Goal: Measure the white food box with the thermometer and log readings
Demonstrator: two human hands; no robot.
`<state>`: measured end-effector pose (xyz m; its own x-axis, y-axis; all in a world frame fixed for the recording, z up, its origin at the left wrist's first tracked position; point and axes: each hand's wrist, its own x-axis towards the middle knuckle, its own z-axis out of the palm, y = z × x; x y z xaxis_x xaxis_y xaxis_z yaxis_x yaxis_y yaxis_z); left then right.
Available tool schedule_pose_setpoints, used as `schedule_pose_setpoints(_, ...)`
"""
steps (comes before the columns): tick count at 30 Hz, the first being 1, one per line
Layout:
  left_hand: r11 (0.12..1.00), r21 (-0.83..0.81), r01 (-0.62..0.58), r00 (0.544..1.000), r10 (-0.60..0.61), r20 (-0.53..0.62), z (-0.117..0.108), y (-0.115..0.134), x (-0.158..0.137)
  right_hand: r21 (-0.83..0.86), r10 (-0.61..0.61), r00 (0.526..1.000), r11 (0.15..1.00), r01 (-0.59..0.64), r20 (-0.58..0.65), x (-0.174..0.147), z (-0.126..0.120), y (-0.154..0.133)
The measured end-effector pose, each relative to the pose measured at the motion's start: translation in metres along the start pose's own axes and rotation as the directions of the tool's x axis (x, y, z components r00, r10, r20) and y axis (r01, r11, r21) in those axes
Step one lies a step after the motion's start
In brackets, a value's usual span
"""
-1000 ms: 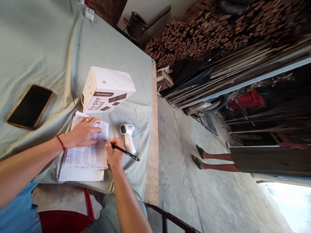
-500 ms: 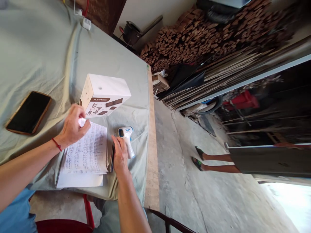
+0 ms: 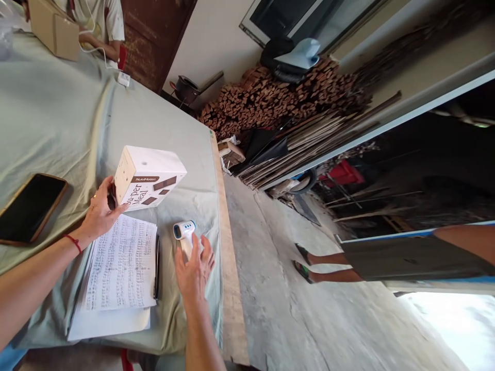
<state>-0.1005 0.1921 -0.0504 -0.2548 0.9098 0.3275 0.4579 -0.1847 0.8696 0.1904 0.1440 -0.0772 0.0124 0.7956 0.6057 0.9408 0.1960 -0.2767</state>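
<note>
A white carton printed "NutriMotion Super Meal" stands on the cloth. My left hand, with a red string at the wrist, curls round its left end, thumb at the lower front corner; a small dark patch shows between the fingers and carton. Just below lie handwritten sheets on white paper, a dark pen along their right edge. My right hand is open, fingers spread over the handle of a white and blue infrared thermometer, which it partly hides. Whether it touches the handle I cannot tell.
A phone lies at the left on the cloth-covered table. The wooden table edge runs down its right side. Across the table a person sits by a cardboard box. Another person's legs stand on the concrete floor.
My left hand has left the top of the sheets and moved onto the carton's end. My right hand has shifted from beside the pen to the thermometer's handle, fingers spreading. The view has turned.
</note>
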Motion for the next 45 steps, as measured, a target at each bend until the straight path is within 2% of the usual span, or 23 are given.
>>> schedule_pose_setpoints(2,0.998,-0.031,0.046,0.999,-0.046,0.007,-0.001,0.003,-0.002,-0.034,0.105,0.987,0.994,-0.102,0.124,0.000,0.000,0.010)
schedule_pose_setpoints(5,0.994,-0.053,0.093,0.995,-0.091,0.047,-0.002,0.009,-0.001,0.080,0.197,0.952,0.972,-0.220,0.234,0.002,0.003,0.017)
schedule_pose_setpoints(8,0.998,-0.019,0.059,0.994,-0.057,0.096,-0.004,0.016,0.001,0.263,0.360,0.890,0.863,-0.431,0.279,0.006,0.002,0.010)
schedule_pose_setpoints(10,1.000,-0.004,0.015,0.994,-0.014,0.110,-0.005,0.019,0.002,0.426,0.452,0.832,0.716,-0.554,0.321,0.009,-0.002,0.000)
schedule_pose_setpoints(12,1.000,0.007,-0.009,0.994,0.008,0.110,-0.005,0.020,0.002,0.622,0.477,0.802,0.519,-0.587,0.359,0.011,-0.007,-0.013)
schedule_pose_setpoints(15,0.999,0.023,-0.036,0.993,0.033,0.118,-0.004,0.020,0.002,0.814,0.400,0.804,0.203,-0.545,0.439,0.013,-0.010,-0.033)
schedule_pose_setpoints(16,0.998,0.029,-0.047,0.992,0.043,0.118,-0.004,0.020,0.002,0.831,0.354,0.807,0.126,-0.542,0.473,0.013,-0.010,-0.038)
schedule_pose_setpoints(18,0.997,0.041,-0.067,0.991,0.061,0.123,-0.003,0.020,0.002,0.830,0.272,0.807,0.046,-0.555,0.524,0.014,-0.009,-0.047)
schedule_pose_setpoints(21,0.995,0.063,-0.081,0.988,0.072,0.138,-0.003,0.020,0.002,0.822,0.197,0.808,0.020,-0.570,0.555,0.015,-0.007,-0.053)
schedule_pose_setpoints(27,0.995,0.083,-0.052,0.987,0.038,0.158,-0.003,0.017,0.001,0.799,0.135,0.790,-0.019,-0.601,0.598,0.015,-0.001,-0.053)
schedule_pose_setpoints(33,0.996,0.045,-0.072,0.986,0.064,0.152,-0.003,0.011,-0.001,0.792,0.191,0.771,-0.074,-0.606,0.608,0.015,0.004,-0.053)
schedule_pose_setpoints(41,0.995,0.024,-0.095,0.985,0.090,0.148,-0.002,0.008,0.001,0.785,0.176,0.768,-0.066,-0.615,0.616,0.010,0.007,-0.049)
schedule_pose_setpoints(45,0.998,0.020,-0.059,0.985,0.055,0.163,-0.002,0.011,0.001,0.783,0.152,0.771,-0.038,-0.620,0.618,0.011,0.005,-0.051)
